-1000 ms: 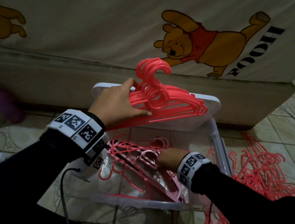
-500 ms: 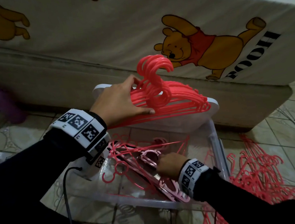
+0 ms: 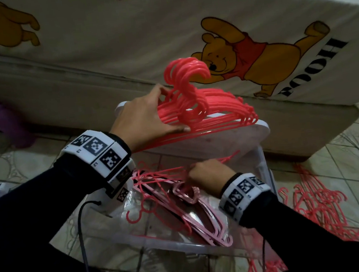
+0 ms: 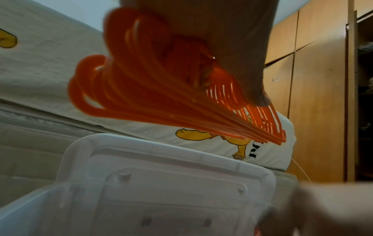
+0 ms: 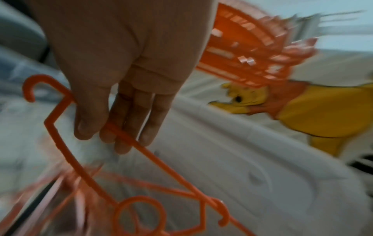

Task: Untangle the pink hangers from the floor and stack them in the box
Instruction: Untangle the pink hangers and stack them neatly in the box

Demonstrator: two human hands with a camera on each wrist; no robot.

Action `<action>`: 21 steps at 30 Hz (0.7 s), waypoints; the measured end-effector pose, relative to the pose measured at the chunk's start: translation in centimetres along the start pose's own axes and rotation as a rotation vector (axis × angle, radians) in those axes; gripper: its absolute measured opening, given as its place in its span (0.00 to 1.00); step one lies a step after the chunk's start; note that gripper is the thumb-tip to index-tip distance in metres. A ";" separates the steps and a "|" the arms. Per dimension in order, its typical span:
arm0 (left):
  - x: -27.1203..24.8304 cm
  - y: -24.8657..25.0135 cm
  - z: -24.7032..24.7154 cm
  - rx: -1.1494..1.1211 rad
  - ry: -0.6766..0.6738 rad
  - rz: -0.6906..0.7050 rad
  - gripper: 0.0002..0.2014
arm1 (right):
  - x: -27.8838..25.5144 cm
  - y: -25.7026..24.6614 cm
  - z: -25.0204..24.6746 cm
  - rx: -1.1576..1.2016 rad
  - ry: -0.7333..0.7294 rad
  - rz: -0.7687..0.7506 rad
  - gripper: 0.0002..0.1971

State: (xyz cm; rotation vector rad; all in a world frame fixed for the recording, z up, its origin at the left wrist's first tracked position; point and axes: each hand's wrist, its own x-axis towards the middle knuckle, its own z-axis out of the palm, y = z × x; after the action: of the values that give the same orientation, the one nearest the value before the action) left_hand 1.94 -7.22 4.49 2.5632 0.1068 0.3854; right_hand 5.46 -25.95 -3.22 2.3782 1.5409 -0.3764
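Note:
My left hand (image 3: 149,119) grips a neat bundle of pink hangers (image 3: 204,108) above the far end of the clear plastic box (image 3: 266,170); their hooks point up. The left wrist view shows the same bundle (image 4: 161,89) under the hand. Inside the box my right hand (image 3: 206,175) pinches a single thin pink hanger (image 3: 202,164) and holds it above the paler pink hangers (image 3: 197,215) lying on the bottom. The right wrist view shows the fingers (image 5: 129,127) curled round that hanger's bar (image 5: 153,159).
The box's white lid (image 3: 202,142) leans against a bed (image 3: 161,36) draped in a cartoon-bear sheet. A tangled heap of pink hangers (image 3: 318,204) lies on the tiled floor right of the box. A purple bottle (image 3: 7,120) stands at left.
My right hand has risen inside the box and lifted a thin hanger off the pile. The left hand with its bundle has stayed in place.

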 end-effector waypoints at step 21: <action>0.0 -0.6 -0.8 -0.083 0.127 -0.118 0.47 | -7.5 7.8 -5.3 1.403 0.873 0.286 0.06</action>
State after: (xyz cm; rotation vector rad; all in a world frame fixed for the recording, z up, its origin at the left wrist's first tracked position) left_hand 1.68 -6.31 4.80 2.4361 0.2810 0.4962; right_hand 9.97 -33.40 5.17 4.2402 1.2658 -0.4623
